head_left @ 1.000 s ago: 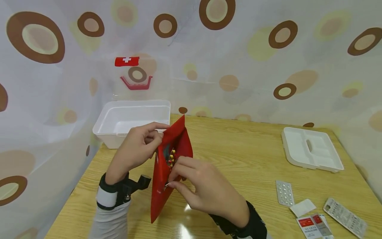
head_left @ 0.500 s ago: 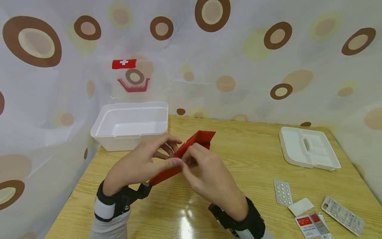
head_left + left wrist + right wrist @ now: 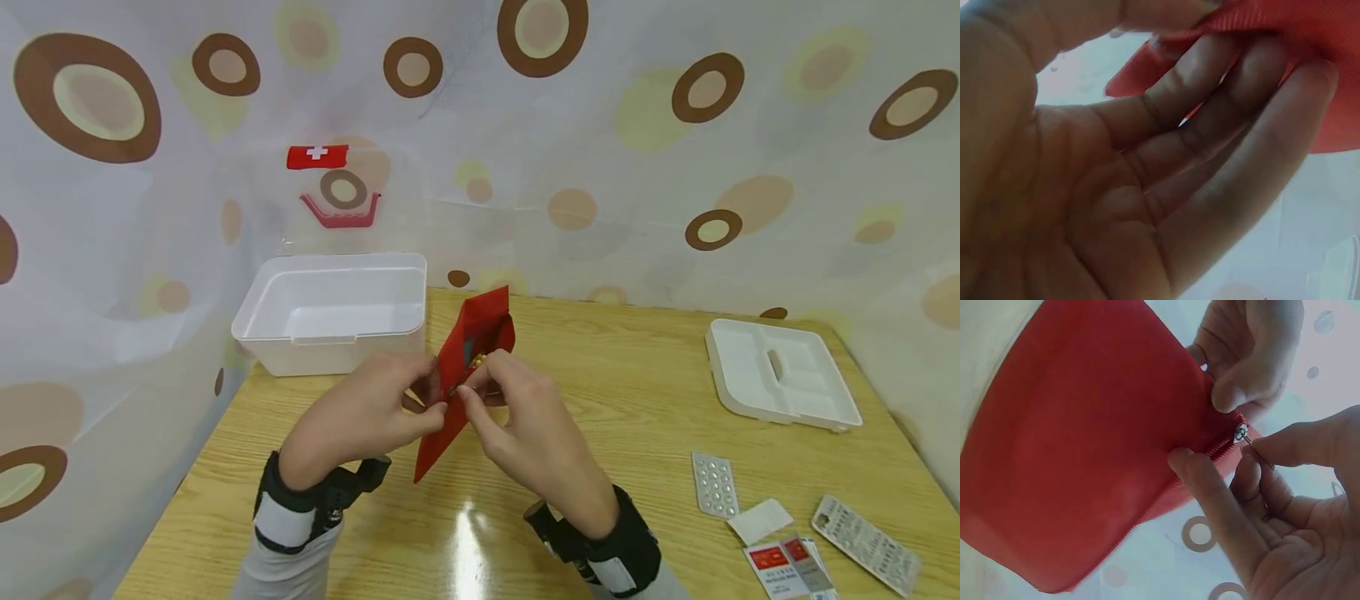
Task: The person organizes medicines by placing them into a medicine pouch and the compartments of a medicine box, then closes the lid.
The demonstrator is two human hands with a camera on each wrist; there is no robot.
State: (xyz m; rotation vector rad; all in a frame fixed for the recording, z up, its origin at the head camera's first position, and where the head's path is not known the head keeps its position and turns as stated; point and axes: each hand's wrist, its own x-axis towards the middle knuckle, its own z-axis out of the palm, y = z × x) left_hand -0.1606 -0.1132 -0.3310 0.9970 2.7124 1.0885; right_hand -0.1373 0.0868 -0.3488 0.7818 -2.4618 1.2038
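Both hands hold up a red zippered pouch [image 3: 480, 312] over the table, its mouth partly unzipped. Yellow beads of a blister pack [image 3: 478, 360] show inside it in the head view. My left hand [image 3: 375, 408] pinches the pouch's edge between thumb and fingers, close to the zip's end. In the right wrist view, my right hand [image 3: 1297, 512] pinches the metal zipper pull [image 3: 1242, 433] between thumb and a finger, while another finger lies along the pouch's side. The left wrist view shows the fingers [image 3: 1229, 162] against the red fabric [image 3: 1341, 75].
A white box [image 3: 337, 358] with a clear lid raised behind it stands at the back left. A white divided tray [image 3: 813, 379] lies at the right. Near the right front are blister packs [image 3: 715, 485], a white packet [image 3: 761, 522] and printed packets [image 3: 787, 571].
The pouch first tipped to the right, then swung back more upright. My left hand moved from the pouch's upper edge down beside the zipper; my right hand shifted slightly up, still at the zip.
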